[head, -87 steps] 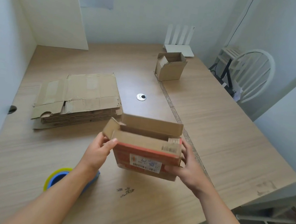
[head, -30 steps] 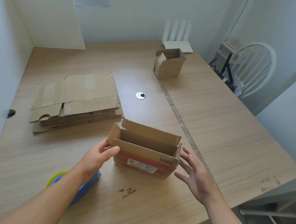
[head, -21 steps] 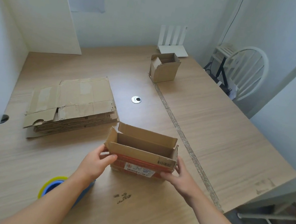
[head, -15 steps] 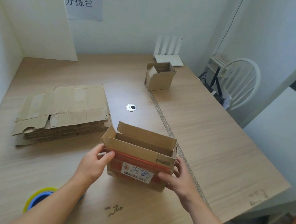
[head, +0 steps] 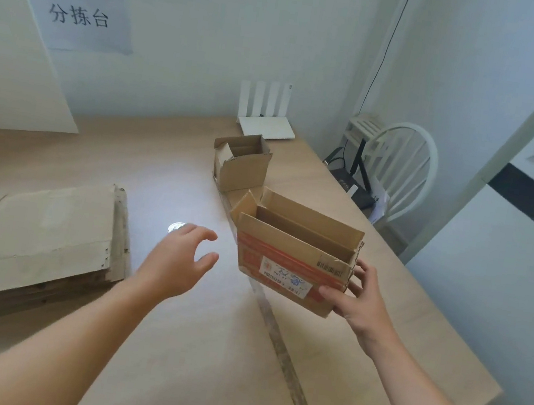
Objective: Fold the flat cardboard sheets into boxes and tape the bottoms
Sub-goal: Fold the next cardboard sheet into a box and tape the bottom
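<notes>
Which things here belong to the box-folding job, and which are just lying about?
Job: open box held by the right hand; stack of flat cardboard sheets; smaller folded box farther back.
Lying about: white router; white chair; paper sign on the wall; white board.

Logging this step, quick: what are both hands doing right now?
Left hand: open, holding nothing.
Right hand: grips the folded box by its right end.

Brown box (head: 294, 241) with red band and white barcode label, plain brown sheets (head: 28, 236), pale wood-grain bench (head: 199, 365), white chair (head: 402, 167), white router (head: 266, 126)
</notes>
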A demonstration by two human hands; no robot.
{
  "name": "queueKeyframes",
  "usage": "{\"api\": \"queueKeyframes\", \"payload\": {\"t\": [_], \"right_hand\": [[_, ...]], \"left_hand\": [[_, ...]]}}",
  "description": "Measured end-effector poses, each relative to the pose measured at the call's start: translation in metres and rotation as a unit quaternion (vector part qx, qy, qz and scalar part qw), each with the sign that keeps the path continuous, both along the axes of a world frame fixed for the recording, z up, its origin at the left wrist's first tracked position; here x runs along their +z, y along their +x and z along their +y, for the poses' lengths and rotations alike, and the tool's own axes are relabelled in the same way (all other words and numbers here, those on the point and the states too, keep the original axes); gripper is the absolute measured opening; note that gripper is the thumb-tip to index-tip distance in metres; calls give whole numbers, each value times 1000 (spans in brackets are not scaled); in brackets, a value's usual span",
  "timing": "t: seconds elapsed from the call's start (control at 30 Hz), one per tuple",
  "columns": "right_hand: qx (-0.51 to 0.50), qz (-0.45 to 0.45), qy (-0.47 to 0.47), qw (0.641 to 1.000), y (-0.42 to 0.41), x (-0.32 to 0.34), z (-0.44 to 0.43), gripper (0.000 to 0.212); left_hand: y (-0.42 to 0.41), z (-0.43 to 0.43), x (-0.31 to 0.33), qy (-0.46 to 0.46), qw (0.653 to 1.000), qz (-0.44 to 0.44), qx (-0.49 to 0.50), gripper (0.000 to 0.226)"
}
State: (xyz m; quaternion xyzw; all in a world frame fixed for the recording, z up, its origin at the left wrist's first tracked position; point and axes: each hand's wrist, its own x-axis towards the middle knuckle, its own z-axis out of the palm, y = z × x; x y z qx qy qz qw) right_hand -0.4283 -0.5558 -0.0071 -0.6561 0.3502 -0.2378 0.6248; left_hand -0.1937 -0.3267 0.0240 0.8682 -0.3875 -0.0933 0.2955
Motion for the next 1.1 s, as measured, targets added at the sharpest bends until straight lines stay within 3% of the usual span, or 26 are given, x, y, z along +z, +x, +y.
{"api": "queueKeyframes", "payload": {"t": [0.13, 0.33, 0.5, 0.73, 0.87, 1.1], "right_hand": [[12, -8, -27, 1000, 35, 0, -105, 76], [64, 1, -94, 994, 105, 3, -263, 82], [91, 17, -98, 991, 155, -20, -354, 81], [125, 21, -89, 988, 222, -46, -417, 72], [119, 24, -90, 988, 257, -68, -430, 75], [91, 14, -79, 993, 294, -91, -430, 60]], "left_hand": [[24, -94, 12, 20, 998, -60, -22, 38], [69, -221, 8, 20, 998, -51, 39, 40], [104, -300, -7, 39, 996, -65, 46, 40], [141, -349, -25, 87, 992, -78, 49, 40], [153, -357, -36, 53, 994, -64, 67, 39], [159, -362, -43, 16, 996, -58, 63, 45]]}}
